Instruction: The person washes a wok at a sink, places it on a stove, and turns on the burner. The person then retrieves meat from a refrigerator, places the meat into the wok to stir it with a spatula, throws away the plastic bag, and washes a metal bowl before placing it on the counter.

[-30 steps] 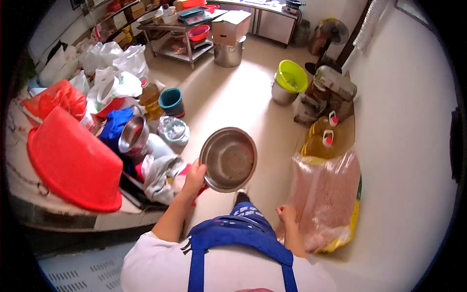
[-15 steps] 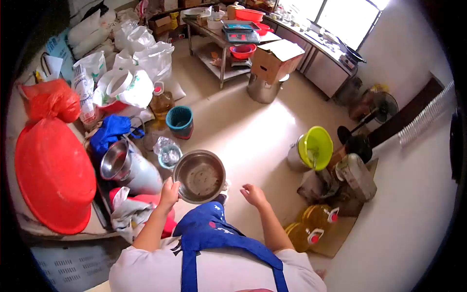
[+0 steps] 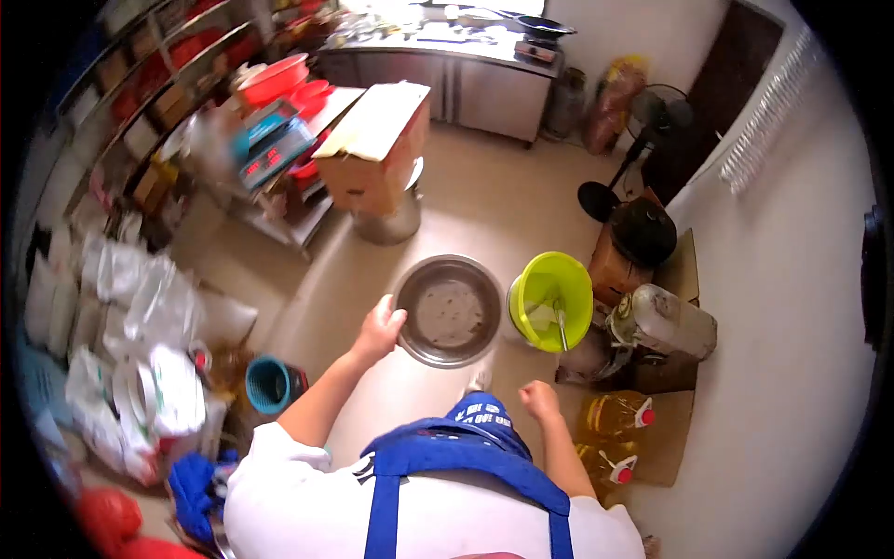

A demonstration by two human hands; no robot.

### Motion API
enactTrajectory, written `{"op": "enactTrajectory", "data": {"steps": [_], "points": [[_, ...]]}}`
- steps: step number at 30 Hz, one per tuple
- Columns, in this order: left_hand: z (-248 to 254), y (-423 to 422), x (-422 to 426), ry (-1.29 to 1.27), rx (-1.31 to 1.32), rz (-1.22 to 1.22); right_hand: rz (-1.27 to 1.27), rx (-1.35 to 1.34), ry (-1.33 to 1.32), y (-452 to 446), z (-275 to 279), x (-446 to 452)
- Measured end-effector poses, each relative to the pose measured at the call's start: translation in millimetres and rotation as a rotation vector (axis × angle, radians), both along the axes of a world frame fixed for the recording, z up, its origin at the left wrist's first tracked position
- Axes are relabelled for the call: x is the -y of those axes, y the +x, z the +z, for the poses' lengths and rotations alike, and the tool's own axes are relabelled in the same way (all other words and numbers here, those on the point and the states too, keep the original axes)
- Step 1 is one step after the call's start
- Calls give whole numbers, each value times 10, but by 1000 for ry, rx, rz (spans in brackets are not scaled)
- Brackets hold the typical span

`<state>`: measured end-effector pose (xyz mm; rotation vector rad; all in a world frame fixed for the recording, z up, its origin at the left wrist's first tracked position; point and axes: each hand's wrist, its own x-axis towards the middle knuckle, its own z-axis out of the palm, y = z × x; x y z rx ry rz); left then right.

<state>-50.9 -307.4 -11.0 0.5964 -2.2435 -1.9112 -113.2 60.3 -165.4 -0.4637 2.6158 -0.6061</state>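
Note:
My left hand (image 3: pixel 379 332) grips the left rim of a round stainless steel basin (image 3: pixel 449 311), with the thumb over the edge. The basin is held out in front of my body, and its inside shows only dark spots. My right hand (image 3: pixel 539 400) hangs low to the right with its fingers curled in and no object visible in it. Just right of the basin stands a lime-green bucket (image 3: pixel 579 282). A metal handle (image 3: pixel 561 324) leans inside this bucket; what it belongs to is unclear.
Along the right wall are oil jugs (image 3: pixel 615 415), a dirty plastic canister (image 3: pixel 663 321) and a standing fan (image 3: pixel 643 126). A cardboard box (image 3: pixel 382 140) sits on a metal pot (image 3: pixel 389 219) ahead. White sacks (image 3: pixel 149 289) and a teal basket (image 3: pixel 270 384) are on the left.
My view has turned right and moved toward the green bucket. The basin has come along in my left hand, now beside the bucket. My right hand's fingers look more curled.

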Motion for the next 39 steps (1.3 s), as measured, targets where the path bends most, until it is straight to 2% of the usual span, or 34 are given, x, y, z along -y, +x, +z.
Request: {"op": "enactTrajectory", "data": {"steps": [3,6,8,9,11,13,14,16,18,19,21,22,24,25,26,27,28,29,30,31,32,33,34,35,36,37,39], "points": [[37,-994,14,63,38,-167,-174,-4,15,-500,-156,-230],[-165,-1676,25,128,88,-147,-261,-16,157,-1379,-386,-322],[-135,-1989,88,331,101,-85,-318,-74,136,-1837,-508,-63],[-131,-2104,199,301,102,-46,-215,4,216,-2199,-397,140],[-94,-2409,442,299,84,47,-47,-119,153,-2971,-268,617],[-103,-2676,783,342,83,172,59,-120,145,-3779,126,1267],[-149,-2819,945,354,69,259,134,-233,53,-4189,83,1558],[-191,-3105,1195,380,98,382,201,-225,-100,-4898,272,2191],[-403,-3472,1450,709,127,474,176,-72,-230,-5550,410,2760],[-626,-3680,1569,781,149,529,172,-60,-223,-5747,361,2947],[-776,-4228,1771,597,174,582,87,-308,-151,-6163,276,3294],[-832,-4512,1914,460,167,573,66,-302,-149,-6297,218,3379],[-723,-5165,2209,257,185,520,207,-413,204,-6513,95,3395],[-727,-5494,2379,281,181,469,251,-173,287,-6712,30,3369],[-709,-5841,2551,299,173,420,248,226,262,-7024,-112,3291],[-565,-6223,2647,348,167,380,115,391,185,-7191,-139,3162],[-378,-6573,2748,389,165,337,-53,360,285,-7307,-151,3069],[-273,-6907,2854,442,230,306,-135,100,402,-7397,-344,2916],[-214,-7247,2936,424,279,308,-122,-53,487,-7486,-353,2742],[-187,-7582,3016,471,240,266,-262,-180,449,-7546,-687,2514],[-183,-7916,3095,516,200,223,-386,-75,369,-7574,-726,2382],[-221,-8235,3168,515,178,187,-626,-27,222,-7569,-1251,2145],[-272,-8540,3254,517,154,154,-184,-35,458,-7561,-2092,1748],[-236,-8832,3245,513,176,196,-507,599,430,-7461,-3093,1443],[-277,-9084,3286,572,132,156,-475,768,448,-7393,-2660,1561],[-307,-9290,3291,565,125,157,-476,805,423,-7368,-2245,1652],[-378,-9664,3290,537,112,181,-457,810,368,-7525,-2065,1723]]}}
